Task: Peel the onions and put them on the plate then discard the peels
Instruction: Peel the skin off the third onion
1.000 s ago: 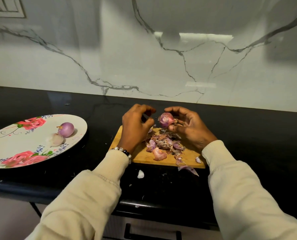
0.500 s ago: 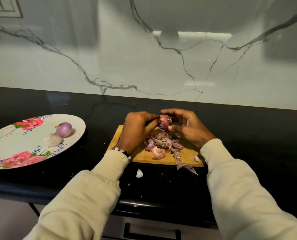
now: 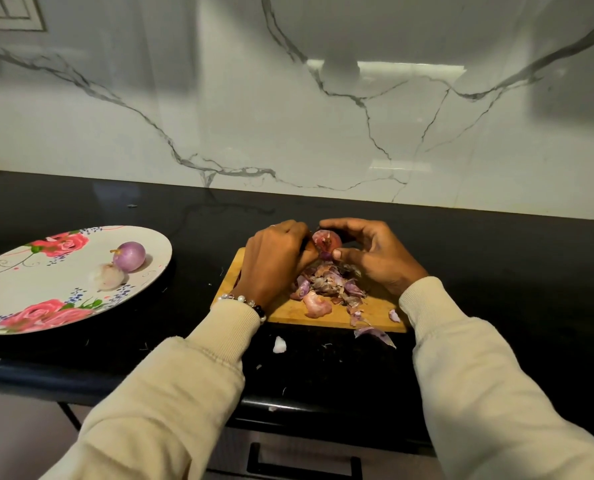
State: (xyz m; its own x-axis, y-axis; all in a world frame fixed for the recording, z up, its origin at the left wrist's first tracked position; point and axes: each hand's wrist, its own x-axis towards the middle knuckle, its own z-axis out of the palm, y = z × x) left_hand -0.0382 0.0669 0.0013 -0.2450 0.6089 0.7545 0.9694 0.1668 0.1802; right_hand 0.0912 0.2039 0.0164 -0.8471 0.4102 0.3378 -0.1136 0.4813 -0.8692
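We have both hands up over the far edge of the cutting board [image 3: 326, 315], working one onion [image 3: 326, 241] between them. Right hand [image 3: 378, 258] is closed around the onion, thumb under it & fingers curled over the top. Left hand [image 3: 274, 261] is pinched shut against the onion's left side, prob. on a bit of skin, tho we can't see the skin itself between the fingertips. Onion is part-peeled: papery reddish skin on what shows.

Under the hands sits the peel pile [image 3: 330, 287] on the board. A few bits are off it already: a purple peel [image 3: 375, 336] hangs at the board's near edge on the black surface [image 3: 496, 271], and a white scrap [image 3: 279, 344] lies just beside the board, nearer us.

Plate [image 3: 18, 285] is well apart to the left w/ two done: a purple peeled onion [image 3: 129, 256] and a paler one [image 3: 106, 276] touching it.

Risks as we judge them:
- onion is small & prob. slick once bared; a hard tug by the left hand could pop it out of the right grip, and it'd roll off the board, maybe over the surface edge
- skin may tear in short strips, so flakes scatter wider & cleanup gets missed
- left forearm lies close by the pile; a sweep toward the plate could drag peels off the board
- plate overhangs the near edge a bit, it seems; a knock could tip it
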